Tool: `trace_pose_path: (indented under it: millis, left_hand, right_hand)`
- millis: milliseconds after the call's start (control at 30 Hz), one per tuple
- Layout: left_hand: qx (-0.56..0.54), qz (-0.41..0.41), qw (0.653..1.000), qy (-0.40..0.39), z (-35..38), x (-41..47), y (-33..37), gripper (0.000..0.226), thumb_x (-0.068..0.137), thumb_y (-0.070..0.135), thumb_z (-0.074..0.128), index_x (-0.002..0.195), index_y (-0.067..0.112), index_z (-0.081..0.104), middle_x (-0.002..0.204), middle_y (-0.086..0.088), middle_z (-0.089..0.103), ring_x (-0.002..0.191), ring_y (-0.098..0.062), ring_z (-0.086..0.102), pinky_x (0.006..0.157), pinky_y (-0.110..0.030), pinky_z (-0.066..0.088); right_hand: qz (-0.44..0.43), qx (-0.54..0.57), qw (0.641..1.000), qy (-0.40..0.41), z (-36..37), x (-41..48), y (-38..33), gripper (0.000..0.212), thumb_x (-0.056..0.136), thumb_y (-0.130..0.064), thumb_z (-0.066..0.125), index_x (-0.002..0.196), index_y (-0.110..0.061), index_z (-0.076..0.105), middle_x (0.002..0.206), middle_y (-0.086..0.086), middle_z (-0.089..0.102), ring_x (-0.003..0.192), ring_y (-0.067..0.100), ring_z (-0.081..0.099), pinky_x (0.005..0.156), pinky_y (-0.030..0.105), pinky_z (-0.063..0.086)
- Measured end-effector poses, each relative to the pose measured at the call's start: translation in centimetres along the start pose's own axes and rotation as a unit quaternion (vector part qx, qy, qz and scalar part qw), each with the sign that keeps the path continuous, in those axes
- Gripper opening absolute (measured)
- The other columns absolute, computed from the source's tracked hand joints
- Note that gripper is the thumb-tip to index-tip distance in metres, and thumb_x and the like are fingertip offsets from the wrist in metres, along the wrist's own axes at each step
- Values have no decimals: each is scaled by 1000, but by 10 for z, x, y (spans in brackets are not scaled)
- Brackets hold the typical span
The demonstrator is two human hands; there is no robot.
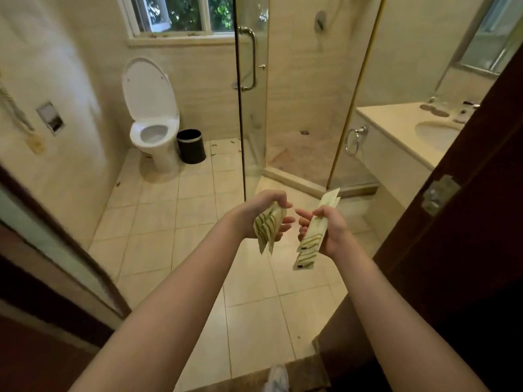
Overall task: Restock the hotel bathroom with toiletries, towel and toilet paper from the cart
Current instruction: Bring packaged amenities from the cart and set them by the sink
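Tiling in pale beige is covering the floor (198, 210) across the frame. At centre, the left hand (254, 213) is gripping short striped packets (268, 226), and just beside it the right hand (332, 230) is gripping longer striped sachets (310, 244). A toilet (154, 128) is standing lid-up at upper left, beside a black bin (191, 147). A glass shower (297, 94) is filling the top centre. A vanity counter (396, 128) is sitting at right.

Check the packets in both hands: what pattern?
Cream with olive-green wavy stripes; head view, clearest on the long packet in the right hand.
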State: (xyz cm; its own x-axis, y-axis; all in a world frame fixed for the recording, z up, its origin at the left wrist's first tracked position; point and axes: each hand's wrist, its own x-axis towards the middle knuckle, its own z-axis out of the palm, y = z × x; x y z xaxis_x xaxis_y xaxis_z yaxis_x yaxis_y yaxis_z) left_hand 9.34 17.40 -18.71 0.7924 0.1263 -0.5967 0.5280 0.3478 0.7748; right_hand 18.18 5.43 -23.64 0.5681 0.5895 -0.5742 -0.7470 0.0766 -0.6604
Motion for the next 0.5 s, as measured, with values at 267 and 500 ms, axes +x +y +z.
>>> trace_pose_path:
  millis: [267,500]
  left_hand:
    - [73,31,996,46,14,110,106,9,83,13,50,75,12,47,73,-3,42,57,-11,38,51,-23,32]
    - [184,15,981,64,19,190,142,20,84,25,60,91,7,53,70,-3,45,54,-13,39,49,-24,32]
  right_hand:
    - [-11,-84,996,33,-9,88,-90,32,91,-24,34,89,-4,59,62,5,51,55,16,44,55,26,38]
    - [-21,-183,979,91,-21,130,-129,47,98,-40,29,99,-9,64,75,4,48,64,17,46,59,28,41]
